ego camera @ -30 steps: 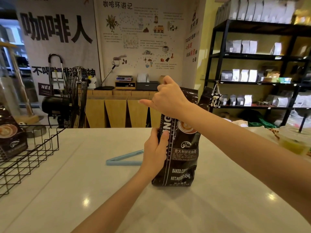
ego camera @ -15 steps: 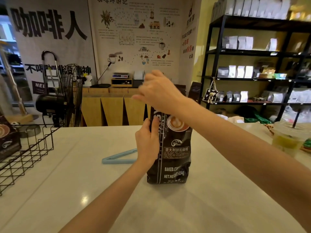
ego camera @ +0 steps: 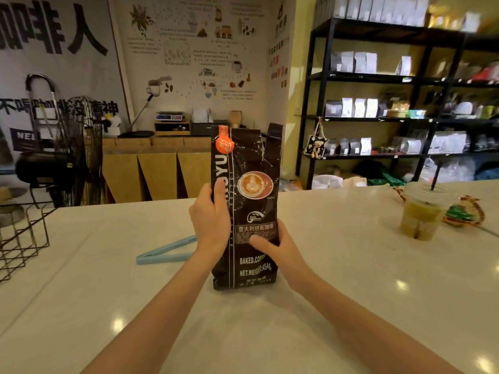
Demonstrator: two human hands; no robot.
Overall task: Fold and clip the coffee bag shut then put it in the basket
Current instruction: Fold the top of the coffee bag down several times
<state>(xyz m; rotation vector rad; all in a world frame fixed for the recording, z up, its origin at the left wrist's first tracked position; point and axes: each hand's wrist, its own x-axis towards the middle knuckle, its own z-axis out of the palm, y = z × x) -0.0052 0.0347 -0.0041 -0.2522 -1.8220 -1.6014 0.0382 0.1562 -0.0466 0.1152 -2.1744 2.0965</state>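
A tall dark coffee bag (ego camera: pixel 247 163) with an orange label stands upright on the white counter (ego camera: pixel 337 279), its top unfolded and open. My left hand (ego camera: pixel 212 220) grips the bag's left side at mid height. My right hand (ego camera: pixel 280 248) holds its lower right side, thumb across the front. A light blue bag clip (ego camera: pixel 164 253) lies open on the counter just left of the bag, behind my left forearm. The black wire basket (ego camera: pixel 19 238) stands at the counter's far left edge.
A plastic cup of green drink (ego camera: pixel 421 214) with a straw and a small ornament (ego camera: pixel 463 214) stand at the right of the counter. A black fan (ego camera: pixel 64 152) stands behind the basket. Black shelves (ego camera: pixel 405 117) with bags fill the back right.
My right hand has left the top of the bag and dropped to its lower right side. The bag's top now stands up straight. The view has shifted slightly down and left.
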